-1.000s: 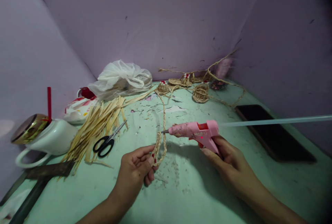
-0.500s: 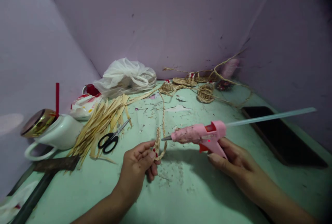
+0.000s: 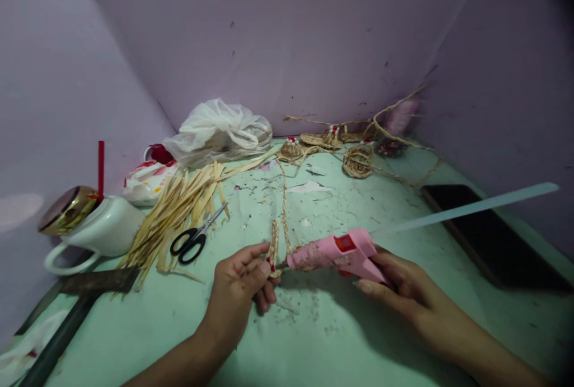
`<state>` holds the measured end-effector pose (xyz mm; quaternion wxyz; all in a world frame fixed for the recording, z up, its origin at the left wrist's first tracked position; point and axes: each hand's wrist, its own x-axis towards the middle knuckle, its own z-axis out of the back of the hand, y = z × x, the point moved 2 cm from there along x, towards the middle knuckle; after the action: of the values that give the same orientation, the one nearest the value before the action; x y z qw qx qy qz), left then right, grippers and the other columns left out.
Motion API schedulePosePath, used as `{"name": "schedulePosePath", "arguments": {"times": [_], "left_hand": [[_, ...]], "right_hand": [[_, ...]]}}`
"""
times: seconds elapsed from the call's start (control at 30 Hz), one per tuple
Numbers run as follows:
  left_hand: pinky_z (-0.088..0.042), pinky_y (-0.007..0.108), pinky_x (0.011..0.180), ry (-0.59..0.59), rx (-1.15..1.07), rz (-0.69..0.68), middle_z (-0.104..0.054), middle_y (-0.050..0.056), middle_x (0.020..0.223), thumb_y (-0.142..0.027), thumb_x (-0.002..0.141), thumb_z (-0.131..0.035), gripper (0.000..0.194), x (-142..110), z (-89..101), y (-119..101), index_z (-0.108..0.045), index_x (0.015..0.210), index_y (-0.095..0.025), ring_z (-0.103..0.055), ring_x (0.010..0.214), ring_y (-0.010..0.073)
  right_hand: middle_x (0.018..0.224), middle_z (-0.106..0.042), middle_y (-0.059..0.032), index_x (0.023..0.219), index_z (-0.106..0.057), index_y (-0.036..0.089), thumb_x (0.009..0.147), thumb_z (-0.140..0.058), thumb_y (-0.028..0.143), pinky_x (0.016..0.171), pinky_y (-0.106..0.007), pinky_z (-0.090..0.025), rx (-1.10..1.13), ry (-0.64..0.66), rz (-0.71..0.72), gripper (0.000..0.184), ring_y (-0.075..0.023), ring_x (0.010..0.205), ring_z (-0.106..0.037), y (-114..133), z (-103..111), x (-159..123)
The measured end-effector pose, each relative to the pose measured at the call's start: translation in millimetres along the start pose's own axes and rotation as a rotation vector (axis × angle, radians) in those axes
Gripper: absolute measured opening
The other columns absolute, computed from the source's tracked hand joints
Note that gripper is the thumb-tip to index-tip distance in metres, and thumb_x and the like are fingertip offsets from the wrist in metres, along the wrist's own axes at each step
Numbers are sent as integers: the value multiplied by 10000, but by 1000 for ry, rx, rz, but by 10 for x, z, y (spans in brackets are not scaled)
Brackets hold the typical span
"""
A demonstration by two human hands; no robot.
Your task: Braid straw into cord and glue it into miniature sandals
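Between the thumb and fingers of my left hand [image 3: 246, 279] is a small braided straw piece [image 3: 274, 243] with red beads low on it. From it a thin straw braid [image 3: 284, 201] runs back over the table. My right hand [image 3: 394, 282] grips a pink glue gun [image 3: 343, 250] by its handle, with a long glue stick [image 3: 475, 210] out of its rear. The gun's nozzle points left, at the lower end of the braided piece close to my left fingertips. Whether the tip touches the braid I cannot tell.
Black-handled scissors [image 3: 192, 243] and straw strips [image 3: 173, 213] lie left of my hands, near a white mug [image 3: 114, 225] and a hammer [image 3: 81, 303]. A phone [image 3: 493, 237] lies right. Along the back wall are a plastic bag [image 3: 224, 133] and a coiled braid [image 3: 357, 161].
My right hand has brought the glue gun down and left, its nozzle now at the lower end of the braided piece. My left hand has hardly moved.
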<state>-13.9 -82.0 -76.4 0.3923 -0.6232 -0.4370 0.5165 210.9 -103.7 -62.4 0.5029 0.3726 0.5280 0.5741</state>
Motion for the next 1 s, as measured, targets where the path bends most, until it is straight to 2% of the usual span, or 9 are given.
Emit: {"name": "schedulePosePath", "arguments": {"times": [0.23,0.57,0.73,0.8,0.9,1.0], "left_hand": [[-369,192,330,-1,4,2,-611,32,558,-306,636,-673,512,1,-4,4,-525,1041,-30,-514,385,111],[-364,180,324,2,10,-17,-614,26,572,-310,650,-674,464,3,-4,12,-533,1013,-57,-511,383,101],[-343,170,313,6,33,2,-620,32,562,-323,645,-668,468,2,0,8,-537,1008,-58,-501,370,97],[-329,162,309,9,44,9,-616,31,549,-327,647,-663,456,1,5,9,-541,995,-60,-492,365,91],[-321,159,305,9,55,24,-612,30,540,-334,645,-660,447,-7,8,9,-542,980,-63,-484,361,89],[-312,159,298,-4,68,46,-603,22,523,-331,651,-645,429,-26,8,3,-538,974,-69,-476,346,88]], "right_hand": [[817,-624,-32,1024,-628,207,780,-573,330,640,-261,-450,-41,15,23,279,-186,750,-575,21,4,-9],[808,-608,-42,961,-628,159,781,-541,374,621,-271,-442,-120,-3,2,294,-187,718,-547,-3,-1,-12],[831,-611,-39,932,-617,180,769,-562,373,648,-280,-445,-81,-33,19,259,-199,762,-557,5,36,-7],[782,-600,-25,910,-610,191,756,-573,390,598,-267,-431,-35,-79,24,254,-185,709,-546,-4,67,9],[653,-537,10,880,-591,195,750,-573,420,487,-222,-358,76,-228,23,261,-128,566,-471,-28,141,59],[562,-482,30,862,-572,183,725,-590,431,394,-199,-236,183,-359,-85,284,-86,452,-348,-42,214,154]]}}
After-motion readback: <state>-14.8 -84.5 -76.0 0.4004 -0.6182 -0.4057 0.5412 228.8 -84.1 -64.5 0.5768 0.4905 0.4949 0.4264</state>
